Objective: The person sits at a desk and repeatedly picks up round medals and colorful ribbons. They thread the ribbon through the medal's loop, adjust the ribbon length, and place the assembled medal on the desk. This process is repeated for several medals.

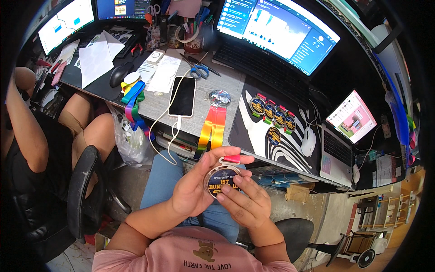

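Observation:
Over my lap, I hold a round silver-rimmed medal [214, 185] with a dark printed face and a red ribbon [232, 159] through its top loop. My left hand [188, 190] grips it by the left side, fingers reaching behind and above it. Across its lower right face lie the fingers of my right hand [248, 204], pressing on it and covering part of the print. On the desk ahead rests another silver medal [219, 98], its red-and-yellow ribbon [213, 127] hanging over the edge. Several medals [270, 112] stand in a row on the patterned mat, with a round dark disc [273, 135] nearer me.
A cabled smartphone [182, 97], blue-handled scissors [199, 71] and a black mouse [121, 74] lie on the desk. To the right are a white mouse [308, 141] and a laptop [337, 152]. At left, another person sits beside a black chair [84, 190].

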A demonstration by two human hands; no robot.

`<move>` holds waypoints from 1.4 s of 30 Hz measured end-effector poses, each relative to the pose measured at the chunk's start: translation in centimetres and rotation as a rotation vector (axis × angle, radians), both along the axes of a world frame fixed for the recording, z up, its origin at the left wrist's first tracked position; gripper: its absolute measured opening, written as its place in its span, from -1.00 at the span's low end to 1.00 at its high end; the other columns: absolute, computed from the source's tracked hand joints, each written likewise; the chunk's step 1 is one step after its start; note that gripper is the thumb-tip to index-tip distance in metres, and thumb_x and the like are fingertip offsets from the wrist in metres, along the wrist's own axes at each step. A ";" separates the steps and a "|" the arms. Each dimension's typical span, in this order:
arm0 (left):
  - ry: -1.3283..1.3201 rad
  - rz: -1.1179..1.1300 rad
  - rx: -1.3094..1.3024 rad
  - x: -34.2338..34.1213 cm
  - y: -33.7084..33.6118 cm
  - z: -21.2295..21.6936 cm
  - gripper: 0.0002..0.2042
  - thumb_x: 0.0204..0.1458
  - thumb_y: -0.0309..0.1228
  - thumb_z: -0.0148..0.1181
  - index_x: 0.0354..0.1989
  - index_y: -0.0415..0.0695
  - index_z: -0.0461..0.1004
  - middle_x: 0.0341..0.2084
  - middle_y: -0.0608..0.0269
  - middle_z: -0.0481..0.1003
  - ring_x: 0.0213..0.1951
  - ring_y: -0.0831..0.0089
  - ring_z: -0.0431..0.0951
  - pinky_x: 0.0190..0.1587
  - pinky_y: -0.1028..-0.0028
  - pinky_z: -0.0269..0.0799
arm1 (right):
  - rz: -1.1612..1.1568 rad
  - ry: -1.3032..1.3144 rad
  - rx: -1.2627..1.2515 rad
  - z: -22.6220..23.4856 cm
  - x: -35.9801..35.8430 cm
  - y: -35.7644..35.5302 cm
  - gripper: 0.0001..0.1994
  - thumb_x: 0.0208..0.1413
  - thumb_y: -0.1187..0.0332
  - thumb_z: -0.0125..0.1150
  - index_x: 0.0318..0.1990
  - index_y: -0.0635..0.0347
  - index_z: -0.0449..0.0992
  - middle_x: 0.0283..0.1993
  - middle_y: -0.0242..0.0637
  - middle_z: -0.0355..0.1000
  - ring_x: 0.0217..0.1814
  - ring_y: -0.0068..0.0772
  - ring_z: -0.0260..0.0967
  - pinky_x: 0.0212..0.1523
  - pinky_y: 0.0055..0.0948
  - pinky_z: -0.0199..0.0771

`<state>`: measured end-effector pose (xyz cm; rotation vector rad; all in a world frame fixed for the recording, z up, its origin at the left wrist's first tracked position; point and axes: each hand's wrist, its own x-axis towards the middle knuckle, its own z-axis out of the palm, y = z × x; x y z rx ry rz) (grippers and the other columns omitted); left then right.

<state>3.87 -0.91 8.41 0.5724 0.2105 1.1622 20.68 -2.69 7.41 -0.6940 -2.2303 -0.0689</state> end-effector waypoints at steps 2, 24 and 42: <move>0.001 -0.001 -0.001 0.0 0.0 0.0 -0.45 0.35 -0.02 -0.43 0.27 -0.21 0.14 0.18 -0.12 0.31 0.11 0.24 0.44 0.21 0.30 0.31 | 0.000 -0.004 -0.004 0.0 0.0 0.0 -0.73 -0.04 0.42 0.26 -0.12 0.06 0.63 -0.02 -0.36 0.55 0.15 -0.22 0.44 0.21 -0.26 0.40; 0.026 -0.020 -0.056 -0.2 0.0 0.0 -0.57 0.23 -0.47 -0.11 0.28 -0.19 0.12 0.19 -0.08 0.30 0.09 0.32 0.42 0.19 0.35 0.31 | -0.007 -0.001 0.010 -0.2 -0.2 0.1 -0.75 -0.02 0.42 0.24 -0.14 0.07 0.63 -0.03 -0.34 0.55 0.13 -0.21 0.45 0.23 -0.24 0.39; 0.093 0.047 -0.169 0.7 0.5 -1.0 -0.67 0.25 -0.56 -0.17 0.19 -0.19 0.18 0.15 -0.10 0.33 0.06 0.22 0.49 0.09 0.30 0.46 | 0.001 0.090 0.102 -0.9 0.1 1.0 -0.71 -0.25 0.50 0.41 -0.27 0.02 0.60 -0.13 -0.36 0.49 -0.03 -0.27 0.45 -0.02 -0.32 0.60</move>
